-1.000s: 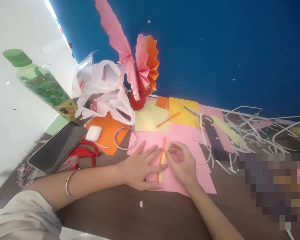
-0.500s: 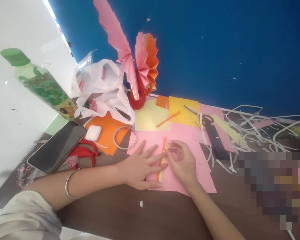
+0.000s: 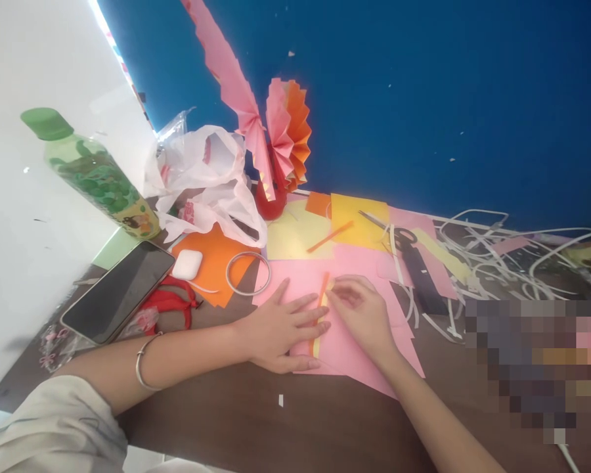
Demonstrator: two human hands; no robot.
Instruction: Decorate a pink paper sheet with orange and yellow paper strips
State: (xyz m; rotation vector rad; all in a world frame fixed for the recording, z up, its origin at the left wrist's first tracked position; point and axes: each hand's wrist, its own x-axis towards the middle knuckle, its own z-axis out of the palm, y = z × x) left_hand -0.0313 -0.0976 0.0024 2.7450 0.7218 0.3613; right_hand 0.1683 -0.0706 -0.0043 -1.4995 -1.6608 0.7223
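Orange strip [image 3: 326,284] and yellow strip [image 3: 316,347], side by side on pink paper [image 3: 374,358], set in from the worktop's [image 3: 217,407] near edge; left hand [image 3: 276,332] spread flat across both, right hand [image 3: 365,316] pinching the yellow one's far end. Likely risk: skewed strips, should the left hand slip. Worktop dark brown, cluttered along its back edge; blue wall [image 3: 423,98] behind.

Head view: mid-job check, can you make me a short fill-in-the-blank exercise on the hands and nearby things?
1. The left hand spreads across the orange strip and yellow strip, over ____ paper.
2. Of the strips' near and far ends, the right hand is at the ____ one.
3. The white case lies on ____ paper.
4. The green-capped container is a ____.

Missing words: pink; far; orange; bottle.
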